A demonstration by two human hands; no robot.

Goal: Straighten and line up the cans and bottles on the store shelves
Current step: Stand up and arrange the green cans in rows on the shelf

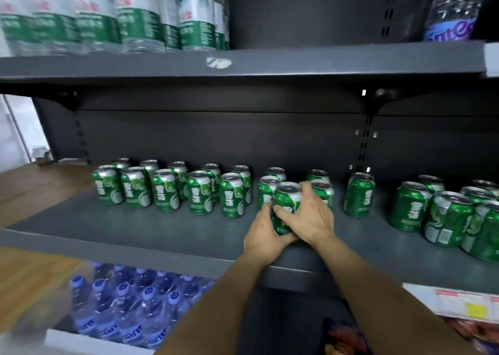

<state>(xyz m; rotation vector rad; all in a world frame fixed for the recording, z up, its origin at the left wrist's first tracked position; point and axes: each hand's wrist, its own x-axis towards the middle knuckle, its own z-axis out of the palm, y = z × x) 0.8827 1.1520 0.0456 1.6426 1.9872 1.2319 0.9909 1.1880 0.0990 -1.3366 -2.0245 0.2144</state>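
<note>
**Now both hands on one can, centre frame**

Your left hand (266, 235) and right hand (307, 215) wrap one green can (287, 206) at centre, standing on the dark grey shelf (135, 227). Lined-up cans (164, 189) sit left of it, looser cans (445, 214) at right. Water bottles (129, 11) fill the upper left; wooden floor (32, 279) shows lower left.

Front strip of the middle shelf (135, 227) is bare on the left, so there's easy reach in front of the two-deep can rows (167, 189). Both hands (294, 219) already crowd the middle gap around one can (286, 206), with a lone can (359, 195) just right. The right cluster (453, 217) sits nearly at the edge, and the upper shelf (243, 62) caps things overhead.
</note>
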